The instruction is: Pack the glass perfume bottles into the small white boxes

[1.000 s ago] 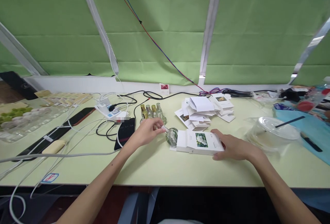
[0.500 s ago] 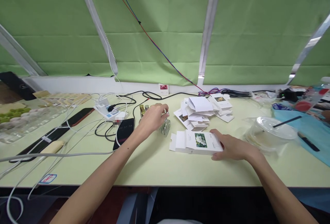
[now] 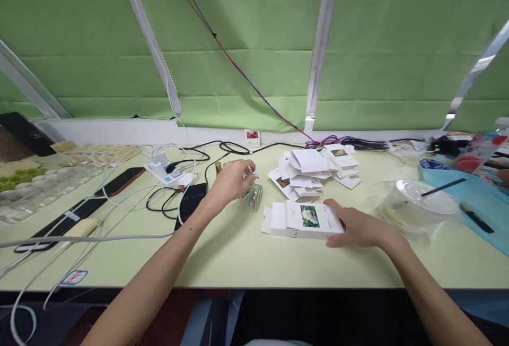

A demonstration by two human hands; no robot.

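Note:
My left hand [image 3: 230,181] reaches over a cluster of small glass bottles with gold caps [image 3: 219,167], its fingers curled round the top of a round clear glass bottle [image 3: 254,195] that stands on the pale green table [image 3: 246,256]. My right hand [image 3: 358,225] grips the right end of a white carton with a white flower picture [image 3: 304,218], lying on the table with its left flap open. The bottle stands just left of and behind the carton's open end.
A heap of flat white cartons [image 3: 314,172] lies behind the carton. A black phone [image 3: 191,204], a power strip [image 3: 167,171] and white and black cables lie at left. A clear plastic bowl with lid [image 3: 421,205] and a blue sheet [image 3: 473,197] are at right.
My left hand carried the round bottle from the carton's open end back toward the bottle cluster and stood it on the table. My right hand and the carton stayed still.

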